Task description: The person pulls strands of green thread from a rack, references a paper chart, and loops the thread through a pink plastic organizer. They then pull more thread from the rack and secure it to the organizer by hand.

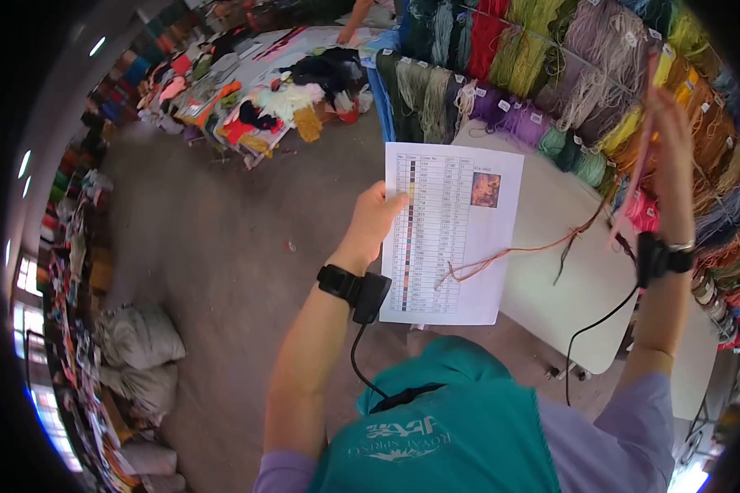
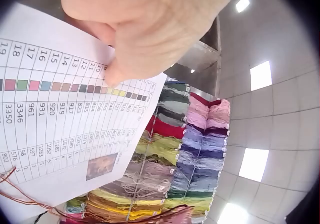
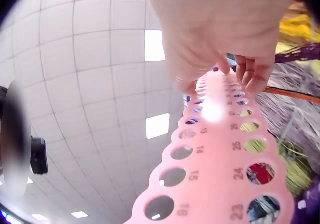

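Observation:
My left hand point(image 1: 368, 226) grips a printed sheet point(image 1: 489, 255) by its left edge, thumb on top. The sheet carries a table of numbers with colour swatches and a small picture point(image 1: 486, 190); in the left wrist view the thumb lies beside the swatch column. Raised at the right, my right hand point(image 1: 672, 140) holds a long pink thread organizer point(image 3: 215, 159) by its far end. Numbered holes run along both its edges in the right wrist view. Reddish-brown threads point(image 1: 543, 246) stretch from near the organizer across the lower part of the sheet.
Racks of hanging yarn skeins point(image 1: 567, 74) in many colours stand ahead and right. A pale table point(image 1: 563, 304) lies under the threads. Far left, another table holds heaped coloured yarn point(image 1: 279, 111), with another person's arm point(image 1: 355, 20) behind. Grey sacks point(image 1: 140, 337) sit on the floor.

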`<state>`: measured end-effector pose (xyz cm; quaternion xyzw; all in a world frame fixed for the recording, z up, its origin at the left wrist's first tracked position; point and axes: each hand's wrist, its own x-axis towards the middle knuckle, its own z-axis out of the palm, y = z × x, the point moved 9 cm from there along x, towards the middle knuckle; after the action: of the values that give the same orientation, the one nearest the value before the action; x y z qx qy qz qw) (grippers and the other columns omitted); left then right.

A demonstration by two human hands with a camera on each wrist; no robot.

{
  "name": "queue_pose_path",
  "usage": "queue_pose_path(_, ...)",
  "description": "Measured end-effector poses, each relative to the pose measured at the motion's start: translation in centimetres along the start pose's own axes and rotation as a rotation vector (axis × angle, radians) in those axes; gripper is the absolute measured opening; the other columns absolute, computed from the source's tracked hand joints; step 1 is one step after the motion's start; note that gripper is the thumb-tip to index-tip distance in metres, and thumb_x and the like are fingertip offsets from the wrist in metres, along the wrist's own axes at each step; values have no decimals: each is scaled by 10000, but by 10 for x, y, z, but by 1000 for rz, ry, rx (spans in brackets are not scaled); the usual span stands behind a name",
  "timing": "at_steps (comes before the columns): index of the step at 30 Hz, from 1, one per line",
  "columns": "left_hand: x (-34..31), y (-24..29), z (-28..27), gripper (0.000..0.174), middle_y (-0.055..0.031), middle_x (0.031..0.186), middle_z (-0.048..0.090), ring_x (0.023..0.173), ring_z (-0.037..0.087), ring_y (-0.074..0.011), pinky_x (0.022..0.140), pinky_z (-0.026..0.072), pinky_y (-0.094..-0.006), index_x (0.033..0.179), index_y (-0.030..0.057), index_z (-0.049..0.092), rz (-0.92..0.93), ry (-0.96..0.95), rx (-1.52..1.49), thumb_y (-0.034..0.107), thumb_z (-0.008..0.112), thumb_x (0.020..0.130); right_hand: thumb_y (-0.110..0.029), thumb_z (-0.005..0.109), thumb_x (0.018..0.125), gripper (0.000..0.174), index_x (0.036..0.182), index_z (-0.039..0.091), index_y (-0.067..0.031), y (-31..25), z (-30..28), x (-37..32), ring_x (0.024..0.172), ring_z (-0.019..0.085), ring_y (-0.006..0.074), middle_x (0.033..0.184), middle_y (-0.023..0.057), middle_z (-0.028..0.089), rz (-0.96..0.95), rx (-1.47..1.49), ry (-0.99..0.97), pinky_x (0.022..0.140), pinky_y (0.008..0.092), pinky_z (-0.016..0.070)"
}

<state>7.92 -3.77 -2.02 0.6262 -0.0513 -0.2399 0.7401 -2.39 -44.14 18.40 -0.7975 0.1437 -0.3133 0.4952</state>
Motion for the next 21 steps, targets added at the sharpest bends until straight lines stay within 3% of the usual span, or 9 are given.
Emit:
queue_pose_path(2, 16, 2, 10, 230, -141, 1058, 671, 905, 662, -191, 811, 530, -334, 1140, -54, 582, 19, -43, 4, 56, 557, 940, -224, 611, 914, 379, 1247, 566, -49, 20, 8, -15, 668, 568, 83, 829, 17, 603, 13, -64, 12, 577, 231, 462)
queue_pose_path(3, 102, 120, 10, 231, -140, 1058, 671, 906, 660, -187, 810, 529, -332, 1142, -53, 581, 333, -166, 33, 55, 558, 939, -209, 615, 910, 369, 1234, 563, -40, -38, 29, 38, 688, 586, 91, 826, 32, 611, -277, -91, 113, 581, 240, 467)
queue_pose_path(5, 81, 85, 30, 235, -138, 1059, 671, 907, 656, -180, 810, 527, -329, 1146, -53, 579, 190, -235, -51, 55, 561, 937, -254, 647, 888, 401, 1208, 546, -33, -11, 48, -17, 733, 628, 144, 846, 84, 633, -93, -300, -55, 615, 290, 504)
queue_pose_path(6, 18, 44, -10, 240, -135, 1057, 672, 908, 655, -181, 810, 526, -329, 1149, -53, 578, -46, -173, -11, 54, 562, 935, -318, 677, 854, 481, 1215, 536, -32, 32, 86, -97, 735, 642, 216, 855, 121, 637, 156, -383, -143, 631, 328, 512)
queue_pose_path(7, 14, 35, -23, 244, -133, 1056, 674, 908, 655, -183, 810, 525, -329, 1152, -53, 577, -83, -182, 17, 53, 564, 933, -342, 691, 832, 522, 1219, 533, -30, 43, 109, -127, 758, 642, 249, 867, 143, 635, 153, -411, -167, 651, 351, 513)
queue_pose_path(8, 27, 39, -23, 249, -131, 1054, 675, 908, 655, -185, 810, 525, -329, 1156, -53, 576, -47, -224, 29, 52, 566, 931, -367, 706, 811, 562, 1223, 530, -28, 36, 118, -136, 781, 641, 282, 878, 165, 632, 88, -460, -143, 671, 373, 515)
queue_pose_path(14, 140, -31, 55, 267, -199, 938, 693, 872, 677, -295, 777, 508, -393, 1057, -46, 635, 144, -399, 386, 135, 594, 864, -366, 726, 774, 655, 1280, 483, -30, 90, 119, -149, 977, 613, 384, 1111, 233, 591, 354, -736, -113, 806, 451, 511)
queue_pose_path(19, 149, 0, 95, 272, -247, 907, 672, 859, 655, -380, 733, 505, -435, 1020, -37, 644, 277, -711, 734, 159, 609, 837, -359, 745, 758, 712, 1323, 446, -46, 90, 135, -160, 1131, 549, 403, 1229, 248, 532, 430, -913, 11, 897, 466, 495)
queue_pose_path(21, 159, 32, 89, 255, -199, 914, 661, 833, 649, -370, 720, 506, -429, 1041, 2, 645, 373, -753, 846, 163, 624, 844, -335, 743, 775, 621, 1271, 505, -46, 81, 145, -156, 1103, 564, 377, 1232, 214, 542, 451, -1002, 35, 856, 467, 501)
